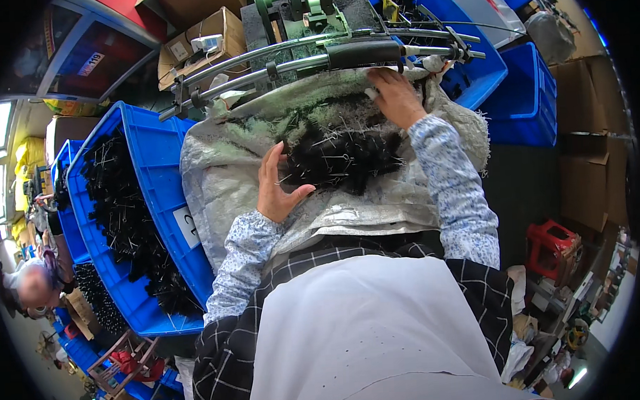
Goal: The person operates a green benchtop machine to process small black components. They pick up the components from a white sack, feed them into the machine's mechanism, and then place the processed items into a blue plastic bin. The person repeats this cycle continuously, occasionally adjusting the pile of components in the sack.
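A pile of small black-bristled wire brushes [343, 157], some with looped wire ends, lies on a whitish woven sack [228, 182] spread over my lap. At the pile's left edge my left hand [277, 187] is open, thumb and fingers spread around the nearest brushes. Beyond the pile at the upper right, my right hand [399, 98] rests by the sack's far edge, just below a dark sleeve [364, 55] on a metal rod. Its fingers are apart, with white wrapping on one digit, and no brush shows in it.
A machine [303, 24] with two crosswise metal rods stands ahead. To the left is a blue bin [161, 184] full of black brushes; another blue bin [488, 74] is at the upper right. A red stool [553, 248] stands right. Another person [34, 284] is far left.
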{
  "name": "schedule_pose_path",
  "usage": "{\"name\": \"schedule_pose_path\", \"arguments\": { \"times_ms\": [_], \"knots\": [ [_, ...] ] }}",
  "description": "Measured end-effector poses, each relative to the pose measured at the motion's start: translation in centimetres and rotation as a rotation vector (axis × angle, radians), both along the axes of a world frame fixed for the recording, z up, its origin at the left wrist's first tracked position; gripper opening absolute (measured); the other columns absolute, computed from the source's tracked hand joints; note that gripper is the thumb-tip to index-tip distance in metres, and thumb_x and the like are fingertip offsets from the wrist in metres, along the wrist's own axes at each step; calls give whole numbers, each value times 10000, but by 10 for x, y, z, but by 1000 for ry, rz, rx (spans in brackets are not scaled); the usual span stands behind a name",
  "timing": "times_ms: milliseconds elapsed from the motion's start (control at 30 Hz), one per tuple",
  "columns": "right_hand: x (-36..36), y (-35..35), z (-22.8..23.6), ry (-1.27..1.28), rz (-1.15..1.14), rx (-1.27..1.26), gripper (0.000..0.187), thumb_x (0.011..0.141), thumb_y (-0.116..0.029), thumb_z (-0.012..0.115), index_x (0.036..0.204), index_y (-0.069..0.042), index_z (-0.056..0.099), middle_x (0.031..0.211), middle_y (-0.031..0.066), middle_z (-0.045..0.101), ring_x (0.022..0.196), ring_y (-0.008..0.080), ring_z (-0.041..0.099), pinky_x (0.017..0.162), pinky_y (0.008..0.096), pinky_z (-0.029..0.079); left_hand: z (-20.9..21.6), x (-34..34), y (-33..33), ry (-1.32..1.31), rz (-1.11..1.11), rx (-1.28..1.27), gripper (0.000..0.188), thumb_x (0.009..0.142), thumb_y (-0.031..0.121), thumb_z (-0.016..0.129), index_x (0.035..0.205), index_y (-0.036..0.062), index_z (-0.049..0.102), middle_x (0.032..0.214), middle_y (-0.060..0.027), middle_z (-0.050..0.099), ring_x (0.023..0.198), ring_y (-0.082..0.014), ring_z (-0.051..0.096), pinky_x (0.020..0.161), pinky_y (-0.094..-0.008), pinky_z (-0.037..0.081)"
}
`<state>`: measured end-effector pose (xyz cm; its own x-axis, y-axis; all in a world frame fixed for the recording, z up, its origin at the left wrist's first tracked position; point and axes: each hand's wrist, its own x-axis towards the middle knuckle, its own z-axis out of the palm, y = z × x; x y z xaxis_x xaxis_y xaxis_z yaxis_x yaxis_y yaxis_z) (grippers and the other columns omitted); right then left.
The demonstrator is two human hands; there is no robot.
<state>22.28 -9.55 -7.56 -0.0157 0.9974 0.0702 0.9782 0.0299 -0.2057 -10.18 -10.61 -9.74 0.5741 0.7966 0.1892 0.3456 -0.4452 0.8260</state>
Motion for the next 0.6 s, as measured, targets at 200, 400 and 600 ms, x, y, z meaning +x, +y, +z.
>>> {"name": "schedule_pose_path", "arguments": {
  "times_ms": [200,400,600],
  "knots": [
    [-12,10,-27,-38,12,140,413,818,-206,590,1194,-76,476,1279,74,424,1211,263,368,1002,409,312,-4,-25,-2,83,55,-109,970,602,238,821,1372,88,250,1336,-143,335,1161,-294,412,986,-408,331],
    [14,-46,-22,5,-174,267,415,842,-223,566,1212,-64,469,1240,118,460,1166,306,399,1008,426,291,-3,-74,-10,471,162,-105,956,626,289,801,1377,96,242,1391,-137,283,1280,-307,279,1074,-415,159],
    [33,-157,-33,298,-462,206,348,896,-228,500,1168,-13,476,1037,168,544,976,309,522,845,386,411,-2,-110,-35,585,24,-132,713,815,309,604,1391,95,241,1444,-133,223,1341,-297,183,1099,-417,91]
  ]
}}
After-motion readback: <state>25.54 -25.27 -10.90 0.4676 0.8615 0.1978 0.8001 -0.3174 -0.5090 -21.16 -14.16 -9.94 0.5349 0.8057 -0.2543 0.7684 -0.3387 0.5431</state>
